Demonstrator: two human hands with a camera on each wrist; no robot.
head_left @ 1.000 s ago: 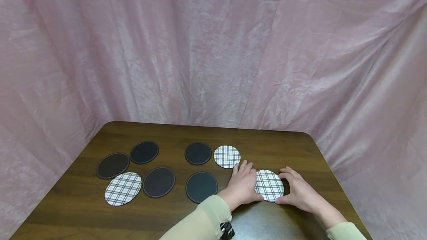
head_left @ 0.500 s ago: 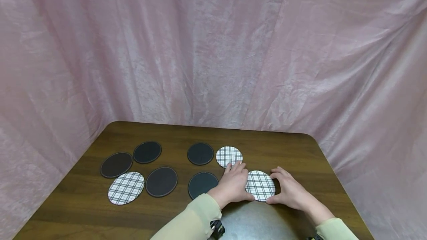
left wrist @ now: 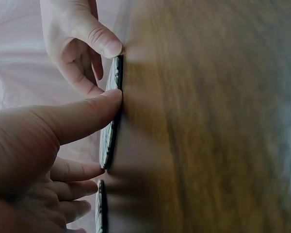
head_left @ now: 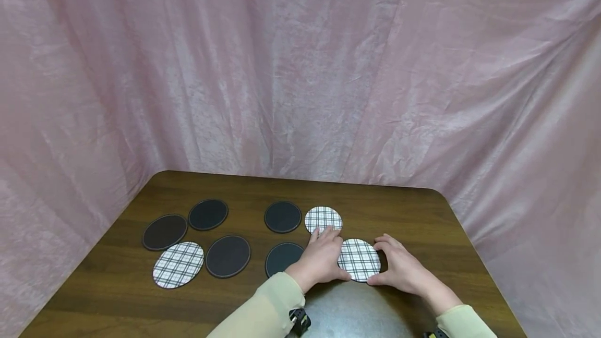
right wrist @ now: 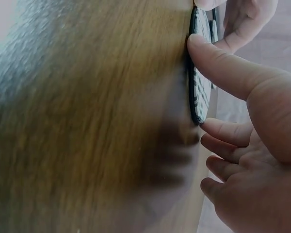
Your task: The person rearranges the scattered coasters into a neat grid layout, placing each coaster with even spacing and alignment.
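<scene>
A round plaid coaster (head_left: 359,260), white with dark lines, lies on the wooden table between both hands. My left hand (head_left: 319,257) holds its left edge with thumb and index finger. From the other side, my right hand (head_left: 403,270) grips the right edge the same way. In the left wrist view, the coaster's dark rim (left wrist: 117,104) sits flat on the wood, with the left thumb against it. The right wrist view shows the right thumb and index finger at the plaid coaster (right wrist: 200,85). A second plaid coaster (head_left: 324,218) lies just behind the left fingers, which partly cover it.
Left of the hands lie two dark coasters (head_left: 283,217), the nearer dark green coaster (head_left: 283,257) partly behind my left hand. Farther left is a group of three dark coasters (head_left: 228,256) and a plaid coaster (head_left: 178,265). Pink curtains (head_left: 300,67) hang behind the table (head_left: 389,207).
The plaid coaster between my hands has slid left across the table, both hands moving along with it. It now lies closer to the other coasters, which keep their layout.
</scene>
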